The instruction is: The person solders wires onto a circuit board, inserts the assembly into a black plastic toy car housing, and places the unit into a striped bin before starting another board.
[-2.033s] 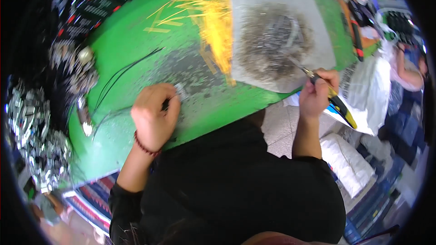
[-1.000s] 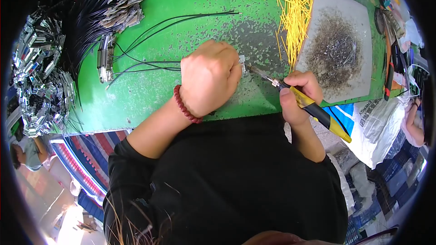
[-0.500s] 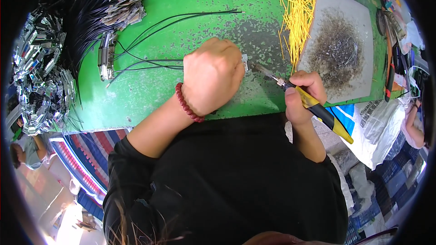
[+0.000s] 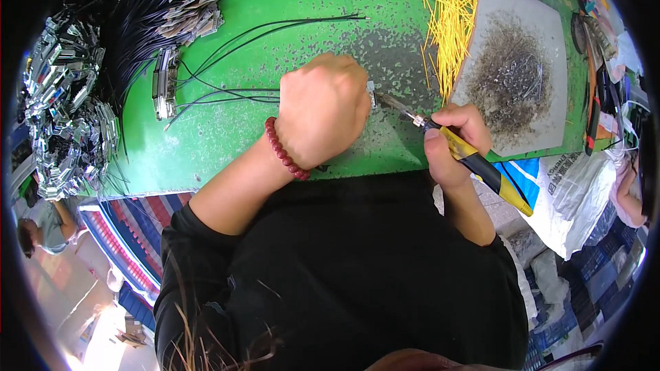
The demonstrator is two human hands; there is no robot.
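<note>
The left hand (image 4: 323, 110) is fisted on a small metal part (image 4: 371, 94) on the green table (image 4: 275, 0). The right hand (image 4: 454, 141) grips a yellow-handled soldering iron (image 4: 474, 161), tip at the part. A white printed bag (image 4: 577, 192) lies right.

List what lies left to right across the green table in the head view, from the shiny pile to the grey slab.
Heap of shiny metal parts → small connector block with black wires → left hand → soldering iron in the right hand → grey slab dusted with dark residue.

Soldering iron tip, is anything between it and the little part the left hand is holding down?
Nothing visible. The soldering iron in the right hand points straight at the small part beside the left hand, over bare green table.
</note>
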